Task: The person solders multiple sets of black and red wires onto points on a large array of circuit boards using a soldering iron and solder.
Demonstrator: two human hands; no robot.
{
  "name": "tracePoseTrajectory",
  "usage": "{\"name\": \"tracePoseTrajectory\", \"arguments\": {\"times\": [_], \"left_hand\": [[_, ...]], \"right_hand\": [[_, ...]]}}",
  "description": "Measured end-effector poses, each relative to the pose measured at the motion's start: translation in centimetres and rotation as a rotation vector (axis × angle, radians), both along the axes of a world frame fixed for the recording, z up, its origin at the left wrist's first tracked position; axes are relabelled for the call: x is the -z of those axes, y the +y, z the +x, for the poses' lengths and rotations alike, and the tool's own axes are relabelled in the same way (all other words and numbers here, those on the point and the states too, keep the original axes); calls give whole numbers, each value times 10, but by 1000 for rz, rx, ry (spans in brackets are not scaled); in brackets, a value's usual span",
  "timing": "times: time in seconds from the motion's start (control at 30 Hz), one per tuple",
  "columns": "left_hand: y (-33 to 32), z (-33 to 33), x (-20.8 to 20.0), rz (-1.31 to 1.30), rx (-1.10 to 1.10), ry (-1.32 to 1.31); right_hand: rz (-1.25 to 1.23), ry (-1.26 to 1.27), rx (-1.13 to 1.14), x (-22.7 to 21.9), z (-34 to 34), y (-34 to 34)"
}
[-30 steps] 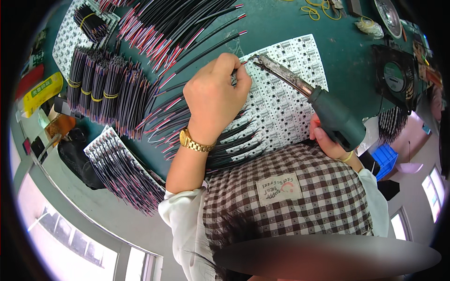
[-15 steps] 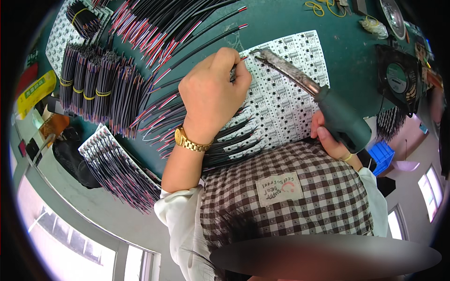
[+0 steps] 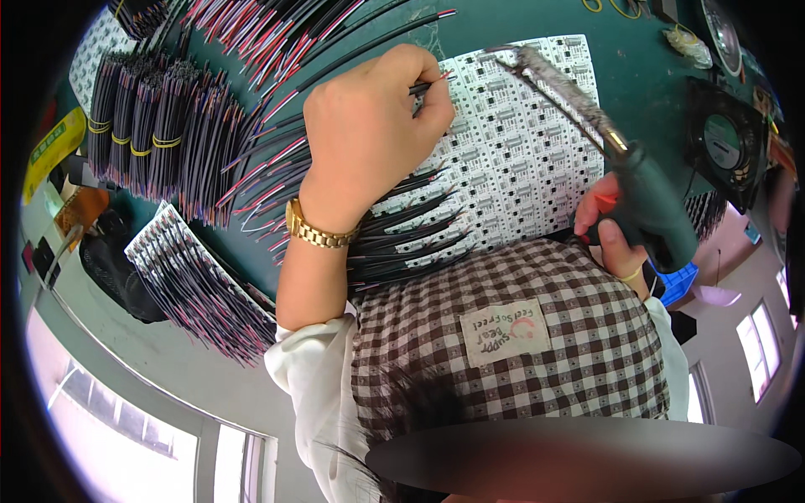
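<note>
My left hand (image 3: 369, 134), with a gold watch on the wrist, pinches a black cable (image 3: 422, 86) between thumb and fingers. The cable's thin coloured wire ends poke out past the fingertips, over the far left edge of a white circuit board panel (image 3: 503, 168). My right hand (image 3: 619, 243) grips a dark green soldering gun (image 3: 641, 189) with a red trigger. Its worn metal barrel slants to the far left, and the tip sits a little to the right of the wire ends, apart from them. Several black cables (image 3: 411, 226) lie along the panel's near left part.
Bundles of black cables tied with yellow bands (image 3: 138, 126) stand at the left. Loose cables with red and white ends (image 3: 260, 33) spread across the far side. A second wired panel (image 3: 197, 285) lies near left. A black fan (image 3: 725, 142) stands at the right.
The soldering gun has moved right and its tip has drawn away from the wire ends. More of the red trigger shows. My left hand keeps its pinch on the cable.
</note>
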State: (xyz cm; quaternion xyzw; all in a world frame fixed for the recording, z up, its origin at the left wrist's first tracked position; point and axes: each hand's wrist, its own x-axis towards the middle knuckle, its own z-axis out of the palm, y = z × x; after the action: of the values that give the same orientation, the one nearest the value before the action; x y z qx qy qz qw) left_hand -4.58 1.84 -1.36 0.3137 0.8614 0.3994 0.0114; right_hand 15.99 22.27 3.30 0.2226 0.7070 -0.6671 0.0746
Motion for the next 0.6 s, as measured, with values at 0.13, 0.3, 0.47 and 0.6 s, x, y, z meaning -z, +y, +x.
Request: {"name": "tracePoseTrajectory", "arguments": {"times": [0.13, 0.3, 0.47, 0.6], "left_hand": [[-2, -1, -1, -12, 36, -10], [0, -1, 1, -15, 44, 31], [0, 2, 0, -48, 28, 57], [1, 3, -1, -72, 9, 59]], "right_hand": [[13, -62, -17, -7, -6, -6], [-1, -99, -118, -5, 0, -1], [97, -71, -168, -3, -2, 2], [110, -77, -181, 0, -3, 1]]}}
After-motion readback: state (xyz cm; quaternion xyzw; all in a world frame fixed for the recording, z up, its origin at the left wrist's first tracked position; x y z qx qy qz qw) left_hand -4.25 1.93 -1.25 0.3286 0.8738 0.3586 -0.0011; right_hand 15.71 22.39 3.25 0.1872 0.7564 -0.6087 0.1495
